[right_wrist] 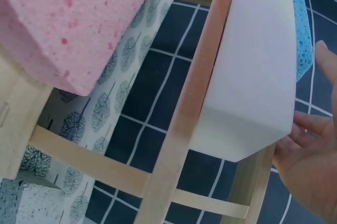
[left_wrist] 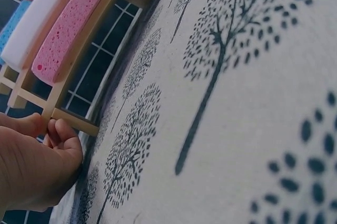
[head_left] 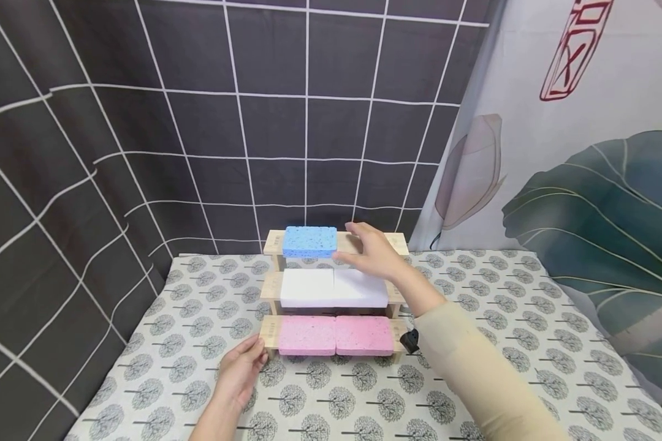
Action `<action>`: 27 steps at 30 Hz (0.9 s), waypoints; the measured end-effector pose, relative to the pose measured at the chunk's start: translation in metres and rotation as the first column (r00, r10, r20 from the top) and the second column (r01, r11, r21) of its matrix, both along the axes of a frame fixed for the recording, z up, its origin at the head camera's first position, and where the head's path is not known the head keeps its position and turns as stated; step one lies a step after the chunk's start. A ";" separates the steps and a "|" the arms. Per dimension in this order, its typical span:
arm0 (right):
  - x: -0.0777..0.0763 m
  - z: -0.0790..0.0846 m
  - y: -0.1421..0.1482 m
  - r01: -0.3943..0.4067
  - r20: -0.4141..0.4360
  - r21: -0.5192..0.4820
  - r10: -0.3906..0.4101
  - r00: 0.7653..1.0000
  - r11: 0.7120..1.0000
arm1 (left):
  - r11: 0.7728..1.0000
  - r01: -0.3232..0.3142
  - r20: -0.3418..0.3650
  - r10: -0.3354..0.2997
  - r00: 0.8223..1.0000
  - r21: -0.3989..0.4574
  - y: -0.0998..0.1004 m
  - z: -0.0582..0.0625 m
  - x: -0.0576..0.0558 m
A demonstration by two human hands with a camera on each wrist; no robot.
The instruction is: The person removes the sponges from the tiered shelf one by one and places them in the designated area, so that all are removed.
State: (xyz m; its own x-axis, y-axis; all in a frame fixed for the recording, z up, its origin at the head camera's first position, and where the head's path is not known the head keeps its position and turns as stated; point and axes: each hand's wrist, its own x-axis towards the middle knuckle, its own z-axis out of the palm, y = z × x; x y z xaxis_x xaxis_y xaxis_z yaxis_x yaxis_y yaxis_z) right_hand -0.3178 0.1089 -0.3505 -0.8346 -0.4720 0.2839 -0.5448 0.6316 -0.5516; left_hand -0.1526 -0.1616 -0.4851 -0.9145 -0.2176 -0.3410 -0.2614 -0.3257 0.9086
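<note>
A dark grey covering (head_left: pixel 270 128) with white grid lines spans the back and left, its lines broken and wavy at the left. To the right hangs a pale cloth (head_left: pixel 529 122), printed with a red seal-like mark (head_left: pixel 576 52), a greyish-pink bud (head_left: pixel 469 171) and a large blue-green leaf (head_left: pixel 601 208). A white tablecloth (head_left: pixel 496 300) bears rows of dark round-crowned trees. Near its back edge, a thin dark strand (head_left: pixel 435 242) may be a cord.

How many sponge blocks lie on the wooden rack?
5: blue block on the top shelf; left white block and right white block on the middle shelf; left pink block and right pink block on the bottom shelf.
</note>
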 end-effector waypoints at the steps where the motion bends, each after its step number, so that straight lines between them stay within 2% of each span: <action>1: -0.001 0.001 -0.001 -0.002 -0.001 0.009 0.002 1.000 1.000 | 1.000 0.002 0.002 -0.002 1.000 -0.004 0.000 0.000 0.000; 10: -0.004 0.005 -0.010 -0.024 0.018 0.066 0.023 1.000 0.998 | 1.000 0.003 -0.004 -0.003 1.000 -0.001 0.000 -0.002 0.000; 17: -0.008 0.006 -0.016 -0.035 -0.005 0.086 0.036 0.999 0.996 | 1.000 0.008 -0.010 -0.008 1.000 -0.011 0.000 -0.002 -0.001; 27: -0.010 0.007 -0.023 -0.044 0.033 0.137 0.040 0.999 0.990 | 1.000 0.003 -0.010 -0.003 1.000 0.002 0.000 -0.002 -0.001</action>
State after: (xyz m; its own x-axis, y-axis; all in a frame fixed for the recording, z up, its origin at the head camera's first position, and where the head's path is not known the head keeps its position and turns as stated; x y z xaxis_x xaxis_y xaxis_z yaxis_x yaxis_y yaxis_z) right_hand -0.3275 0.0856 -0.3434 -0.8205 -0.5396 0.1888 -0.5569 0.6795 -0.4777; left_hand -0.1538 -0.1615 -0.4875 -0.9184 -0.2144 -0.3324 -0.2531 -0.3271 0.9104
